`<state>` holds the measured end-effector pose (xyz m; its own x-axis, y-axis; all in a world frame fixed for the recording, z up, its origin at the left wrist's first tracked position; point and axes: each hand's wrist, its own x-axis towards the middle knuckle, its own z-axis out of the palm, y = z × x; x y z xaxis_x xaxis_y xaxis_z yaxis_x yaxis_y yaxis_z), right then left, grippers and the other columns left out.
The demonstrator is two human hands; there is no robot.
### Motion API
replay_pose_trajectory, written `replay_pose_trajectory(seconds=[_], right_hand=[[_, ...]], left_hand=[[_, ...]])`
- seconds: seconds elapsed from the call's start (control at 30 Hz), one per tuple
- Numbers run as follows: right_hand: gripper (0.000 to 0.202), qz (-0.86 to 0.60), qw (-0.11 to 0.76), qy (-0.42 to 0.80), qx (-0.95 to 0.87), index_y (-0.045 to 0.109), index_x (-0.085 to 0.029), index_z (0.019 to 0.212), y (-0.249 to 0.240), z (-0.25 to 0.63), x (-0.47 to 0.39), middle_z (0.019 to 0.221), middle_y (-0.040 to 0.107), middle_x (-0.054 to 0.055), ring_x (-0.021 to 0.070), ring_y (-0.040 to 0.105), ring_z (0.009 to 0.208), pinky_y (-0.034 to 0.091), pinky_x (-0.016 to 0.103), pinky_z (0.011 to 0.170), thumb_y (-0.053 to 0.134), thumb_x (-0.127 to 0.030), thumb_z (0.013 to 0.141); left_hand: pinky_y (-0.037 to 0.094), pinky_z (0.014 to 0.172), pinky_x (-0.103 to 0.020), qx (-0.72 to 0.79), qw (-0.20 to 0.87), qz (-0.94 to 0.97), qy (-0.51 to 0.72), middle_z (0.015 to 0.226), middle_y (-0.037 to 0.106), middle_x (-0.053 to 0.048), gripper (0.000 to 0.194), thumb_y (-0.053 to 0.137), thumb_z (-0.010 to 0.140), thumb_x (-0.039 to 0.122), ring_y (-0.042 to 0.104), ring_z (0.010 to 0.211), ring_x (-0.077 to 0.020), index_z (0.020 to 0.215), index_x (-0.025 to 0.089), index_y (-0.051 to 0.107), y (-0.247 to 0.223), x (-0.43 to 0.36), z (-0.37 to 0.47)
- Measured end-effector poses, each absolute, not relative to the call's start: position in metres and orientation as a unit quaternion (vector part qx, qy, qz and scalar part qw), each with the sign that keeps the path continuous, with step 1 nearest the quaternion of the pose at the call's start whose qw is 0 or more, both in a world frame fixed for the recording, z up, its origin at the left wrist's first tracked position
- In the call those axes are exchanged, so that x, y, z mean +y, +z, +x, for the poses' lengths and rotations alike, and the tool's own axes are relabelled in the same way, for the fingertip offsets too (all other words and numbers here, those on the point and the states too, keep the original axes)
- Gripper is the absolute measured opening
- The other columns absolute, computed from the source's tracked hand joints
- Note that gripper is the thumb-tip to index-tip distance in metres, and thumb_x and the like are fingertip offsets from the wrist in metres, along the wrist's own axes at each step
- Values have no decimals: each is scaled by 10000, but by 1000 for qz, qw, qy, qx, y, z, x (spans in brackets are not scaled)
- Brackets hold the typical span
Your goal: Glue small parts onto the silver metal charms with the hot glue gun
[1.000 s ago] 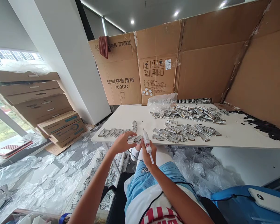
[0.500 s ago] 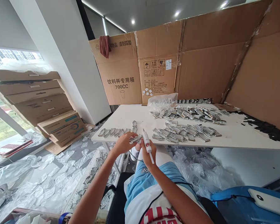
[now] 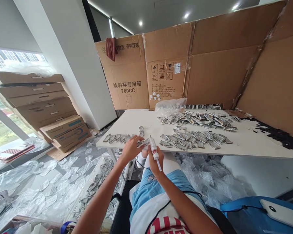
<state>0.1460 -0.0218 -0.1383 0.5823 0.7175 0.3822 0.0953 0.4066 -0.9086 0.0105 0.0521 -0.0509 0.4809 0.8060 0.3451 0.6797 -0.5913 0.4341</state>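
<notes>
My right hand (image 3: 156, 157) is wrapped round a white glue gun (image 3: 153, 147) with a red mark, its thin tip pointing up and away and a white glue stick poking out of its back end. To the left, my left hand (image 3: 132, 148) pinches a small silver metal frame (image 3: 143, 143) at the table's front edge, close to the gun. Just past that hand, a row of similar metal frames (image 3: 117, 138) lies along the front edge. Another frame (image 3: 141, 130) stands out behind the row. The fingertips partly cover the held piece.
Two heaps of metal frames, a near one (image 3: 195, 139) and a far one (image 3: 210, 119), lie on the white table (image 3: 127, 120). A clear plastic bag (image 3: 170, 107) touches the far heap. Cardboard walls (image 3: 215, 68) rise behind. Black pieces (image 3: 280, 135) lie at right.
My left hand has shifted very slightly, still pinching the metal frame. The glue gun stays in my right hand in nearly the same place. The view has moved a little.
</notes>
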Motion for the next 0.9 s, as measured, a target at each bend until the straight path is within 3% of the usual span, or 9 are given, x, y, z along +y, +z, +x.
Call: replay_pose_trajectory(seconds=[0.13, 0.33, 0.47, 0.57, 0.7, 0.8, 0.9], right_hand=[[462, -503, 733, 205, -408, 665, -255, 843, -135, 146, -23, 763, 680, 13, 235, 669, 706, 528, 350, 681, 678, -679, 1027], [447, -497, 739, 220, -398, 654, -273, 827, -130, 145, -26, 766, 713, 47, 273, 676, 736, 553, 388, 686, 681, -680, 1009], [460, -483, 746, 244, -389, 639, -288, 825, -128, 143, -28, 775, 738, 65, 299, 694, 771, 570, 417, 722, 684, -714, 991], [495, -491, 737, 248, -394, 652, -280, 830, -126, 143, -30, 751, 711, 66, 287, 674, 737, 550, 416, 712, 644, -741, 1010], [525, -501, 730, 253, -391, 665, -265, 831, -126, 144, -31, 657, 627, 28, 245, 582, 630, 496, 394, 643, 618, -747, 1032], [528, -501, 732, 256, -384, 679, -256, 835, -128, 143, -29, 620, 586, 13, 243, 554, 608, 481, 397, 639, 628, -745, 1028], [542, -507, 725, 266, -383, 697, -256, 843, -131, 143, -27, 592, 548, 1, 250, 545, 598, 477, 406, 635, 629, -766, 1013]], left_hand=[[549, 945, -417, 454, 129, 822, 318, 1202, 842, -94, 294, 689, 996, 483, 776, 1103, -319, 1130, 244, 795, -50, 55, 9], [520, 787, -367, 478, 253, 767, 346, 988, 839, -84, 597, 574, 1009, 752, 738, 883, -273, 1135, 210, 793, -39, 59, 4], [517, 787, -349, 455, 312, 756, 353, 1002, 814, -79, 595, 457, 1047, 679, 704, 924, -267, 1148, 217, 819, -34, 57, 5], [486, 741, -341, 448, 349, 742, 355, 947, 769, -54, 562, 394, 1032, 539, 627, 803, -227, 1150, 214, 838, -34, 58, 5], [436, 675, -328, 464, 353, 729, 358, 798, 688, -17, 512, 504, 917, 417, 570, 716, -207, 1241, 177, 819, -37, 62, 4], [432, 657, -322, 463, 359, 722, 367, 705, 619, 17, 562, 565, 894, 427, 558, 679, -198, 1331, 148, 781, -40, 64, 2], [480, 693, -327, 453, 354, 722, 384, 795, 701, -9, 592, 667, 893, 511, 622, 738, -203, 1361, 162, 768, -43, 66, 1]])
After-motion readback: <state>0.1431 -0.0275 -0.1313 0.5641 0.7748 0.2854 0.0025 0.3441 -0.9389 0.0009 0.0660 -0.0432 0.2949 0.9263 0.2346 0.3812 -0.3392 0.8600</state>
